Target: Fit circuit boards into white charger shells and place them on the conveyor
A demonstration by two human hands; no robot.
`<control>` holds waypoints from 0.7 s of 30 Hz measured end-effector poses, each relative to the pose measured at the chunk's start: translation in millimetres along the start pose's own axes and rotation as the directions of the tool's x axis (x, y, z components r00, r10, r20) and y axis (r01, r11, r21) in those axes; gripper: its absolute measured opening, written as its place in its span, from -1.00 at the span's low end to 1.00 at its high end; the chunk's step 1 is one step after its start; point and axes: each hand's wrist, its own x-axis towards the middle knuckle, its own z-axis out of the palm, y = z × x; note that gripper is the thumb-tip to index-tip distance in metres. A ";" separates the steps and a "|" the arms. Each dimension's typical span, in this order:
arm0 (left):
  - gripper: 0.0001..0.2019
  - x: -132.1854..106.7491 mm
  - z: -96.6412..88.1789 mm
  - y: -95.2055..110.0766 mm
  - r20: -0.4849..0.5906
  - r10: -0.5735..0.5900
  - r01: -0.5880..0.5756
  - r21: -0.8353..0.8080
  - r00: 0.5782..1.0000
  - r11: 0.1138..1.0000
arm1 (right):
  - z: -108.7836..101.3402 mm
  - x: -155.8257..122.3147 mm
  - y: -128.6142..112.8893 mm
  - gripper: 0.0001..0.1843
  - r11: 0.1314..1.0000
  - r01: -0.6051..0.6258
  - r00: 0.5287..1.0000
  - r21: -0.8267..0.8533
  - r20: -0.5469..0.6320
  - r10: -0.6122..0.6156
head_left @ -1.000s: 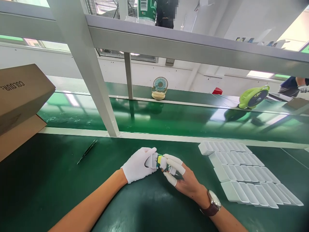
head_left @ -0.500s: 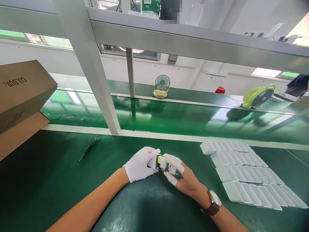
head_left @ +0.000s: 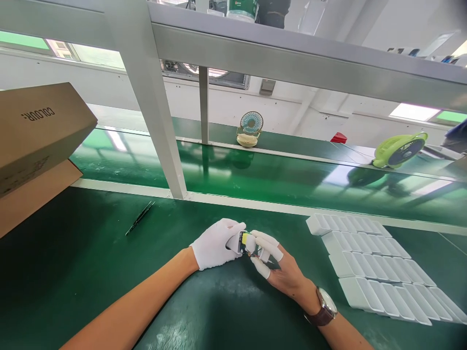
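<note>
A cardboard box [head_left: 32,141] sits at the worktop's [head_left: 73,272] left edge, with tweezers [head_left: 140,218] lying near the far edge. At mid-worktop the gloved left hand [head_left: 216,244] grips a small white part [head_left: 241,242]. The right hand [head_left: 272,265], in finger cots, pinches the same part's yellow end. White casings [head_left: 375,265] lie in rows at the right edge.

Left hand [head_left: 215,245]: white knit cloth glove, matt. Right hand [head_left: 279,270]: smooth white finger covers on the fingertips. Bench mat [head_left: 73,272]: dark green, dull sheen. Conveyor belt [head_left: 277,177]: green, glossy, reflective. Frame [head_left: 292,61]: grey painted metal, smooth. Box [head_left: 40,131], far left: brown cardboard, matt. Casings [head_left: 375,265], right: white plastic, smooth.
</note>
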 end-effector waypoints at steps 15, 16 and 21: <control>-0.25 2.9 -2.6 0.7 0.055 -0.015 0.015 0.001 0.998 1.000 | -1.1 -0.8 -1.7 -0.37 0.999 -0.034 0.998 -0.030 0.043 0.035; -0.25 3.0 -2.8 1.1 0.056 -0.013 0.013 0.001 0.998 1.000 | -0.9 -1.3 -1.4 -0.36 0.999 -0.035 0.998 -0.030 0.045 0.037; -0.26 3.1 -2.6 1.6 0.061 -0.009 0.009 0.000 0.998 1.000 | 0.7 -2.8 0.4 -0.35 1.000 -0.026 0.999 -0.014 0.032 0.026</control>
